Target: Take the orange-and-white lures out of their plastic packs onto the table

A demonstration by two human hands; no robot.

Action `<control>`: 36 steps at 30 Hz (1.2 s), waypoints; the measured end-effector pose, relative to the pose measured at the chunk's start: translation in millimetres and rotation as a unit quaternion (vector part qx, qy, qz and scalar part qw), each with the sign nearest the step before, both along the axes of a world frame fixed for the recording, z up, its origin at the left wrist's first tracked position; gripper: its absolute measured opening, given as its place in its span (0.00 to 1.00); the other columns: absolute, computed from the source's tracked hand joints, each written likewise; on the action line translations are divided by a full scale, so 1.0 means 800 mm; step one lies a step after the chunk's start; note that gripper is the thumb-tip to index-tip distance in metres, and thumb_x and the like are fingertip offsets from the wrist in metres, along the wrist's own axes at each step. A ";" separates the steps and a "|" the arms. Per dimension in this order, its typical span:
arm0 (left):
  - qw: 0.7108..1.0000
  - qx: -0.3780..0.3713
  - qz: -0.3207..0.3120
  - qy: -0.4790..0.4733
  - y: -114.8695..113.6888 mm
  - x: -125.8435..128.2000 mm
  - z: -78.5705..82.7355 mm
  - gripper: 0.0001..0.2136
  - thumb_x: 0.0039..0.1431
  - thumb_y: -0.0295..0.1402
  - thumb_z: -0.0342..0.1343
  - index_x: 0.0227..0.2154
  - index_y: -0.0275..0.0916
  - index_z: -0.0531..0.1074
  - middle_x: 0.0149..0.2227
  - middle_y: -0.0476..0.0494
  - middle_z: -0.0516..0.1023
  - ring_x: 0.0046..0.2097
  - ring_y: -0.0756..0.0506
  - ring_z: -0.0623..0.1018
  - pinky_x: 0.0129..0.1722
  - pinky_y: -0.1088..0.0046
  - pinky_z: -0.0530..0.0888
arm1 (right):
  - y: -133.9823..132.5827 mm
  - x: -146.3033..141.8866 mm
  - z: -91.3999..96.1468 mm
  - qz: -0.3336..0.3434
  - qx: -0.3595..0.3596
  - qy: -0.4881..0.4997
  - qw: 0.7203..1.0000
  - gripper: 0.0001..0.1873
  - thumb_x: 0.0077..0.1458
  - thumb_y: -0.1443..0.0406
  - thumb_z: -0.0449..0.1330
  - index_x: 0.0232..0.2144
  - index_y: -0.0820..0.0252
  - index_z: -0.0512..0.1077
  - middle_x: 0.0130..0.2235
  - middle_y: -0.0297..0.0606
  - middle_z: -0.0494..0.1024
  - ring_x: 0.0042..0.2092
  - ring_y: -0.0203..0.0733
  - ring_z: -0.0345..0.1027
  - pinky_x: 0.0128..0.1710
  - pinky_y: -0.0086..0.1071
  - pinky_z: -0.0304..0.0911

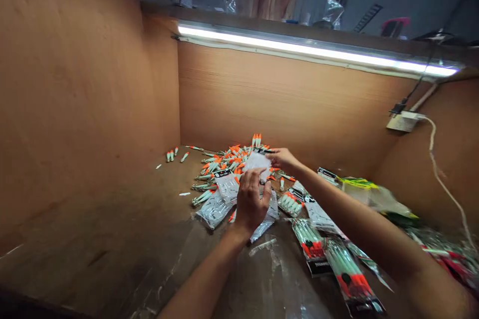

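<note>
A clear-and-white plastic packet (257, 160) with a black header is held tilted between my hands, above a pile of orange-tipped, pale squid jigs (220, 159). My right hand (283, 159) pinches its upper right side. Around its lower end the fingers of my left hand (252, 199) are curled, their tips partly hidden. Beneath and beside my left hand lie more packets, one of them a white-backed packet (228, 187) with a black header, and another a shiny packet (214, 209). What the held packet contains cannot be made out.
Filled jig packs (346, 269) lie at the lower right. Beyond my right forearm are plastic bags (374, 194) with yellow-green edges. A few loose jigs (171, 154) stand at the left. A power socket (404, 121) with a hanging cable is on the right wall, below a lamp tube (318, 51).
</note>
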State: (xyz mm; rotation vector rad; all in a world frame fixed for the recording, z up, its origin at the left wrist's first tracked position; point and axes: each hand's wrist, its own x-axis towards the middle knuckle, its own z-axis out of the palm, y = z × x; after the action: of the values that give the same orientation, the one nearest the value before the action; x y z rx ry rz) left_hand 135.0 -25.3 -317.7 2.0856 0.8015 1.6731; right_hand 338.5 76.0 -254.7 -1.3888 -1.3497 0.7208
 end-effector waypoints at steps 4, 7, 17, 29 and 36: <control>0.991 -0.008 -0.020 0.135 0.004 0.007 -0.022 0.09 0.64 0.31 0.55 0.44 0.43 0.76 0.43 0.39 0.78 0.47 0.38 0.76 0.50 0.61 0.70 | -0.046 0.032 -0.038 -0.035 -0.075 -0.263 0.961 0.12 0.56 0.58 0.61 0.35 0.62 0.78 0.34 0.42 0.80 0.39 0.43 0.73 0.37 0.30 0.65; 0.987 -0.005 0.002 0.160 0.009 0.008 -0.029 0.08 0.64 0.31 0.55 0.42 0.42 0.77 0.41 0.39 0.79 0.45 0.38 0.76 0.48 0.61 0.70 | -0.072 0.071 -0.044 -0.051 -0.108 -0.360 0.925 0.07 0.51 0.65 0.64 0.33 0.59 0.80 0.39 0.43 0.82 0.47 0.50 0.72 0.42 0.32 0.62; 0.989 0.042 -0.015 0.142 0.005 0.007 -0.018 0.09 0.65 0.31 0.53 0.43 0.42 0.77 0.42 0.40 0.79 0.47 0.39 0.76 0.50 0.60 0.70 | -0.070 0.085 -0.092 -0.018 -0.292 -0.355 0.888 0.06 0.37 0.72 0.65 0.22 0.60 0.73 0.16 0.29 0.67 0.20 0.37 0.62 0.24 0.31 0.58; 0.923 -0.263 -0.240 -0.149 0.013 0.009 -0.002 0.19 0.58 0.41 0.65 0.52 0.42 0.77 0.53 0.35 0.79 0.56 0.39 0.76 0.56 0.66 0.70 | -0.167 0.080 0.044 0.232 -0.013 -0.144 0.962 0.07 0.44 0.65 0.64 0.27 0.60 0.70 0.30 0.33 0.71 0.33 0.36 0.62 0.36 0.30 0.60; 0.810 -0.364 -0.449 -0.095 -0.002 0.007 0.003 0.21 0.51 0.45 0.70 0.43 0.36 0.80 0.42 0.36 0.83 0.43 0.42 0.82 0.42 0.73 0.75 | -0.174 0.002 0.010 0.275 0.097 0.083 0.953 0.23 0.39 0.51 0.74 0.22 0.59 0.69 0.29 0.36 0.73 0.33 0.39 0.65 0.36 0.34 0.64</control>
State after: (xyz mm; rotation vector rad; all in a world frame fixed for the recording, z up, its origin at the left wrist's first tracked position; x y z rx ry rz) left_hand 140.3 -27.2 -315.6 1.3436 0.2165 0.8173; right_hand 339.8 -63.2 -246.8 -0.7751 -1.6389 1.0116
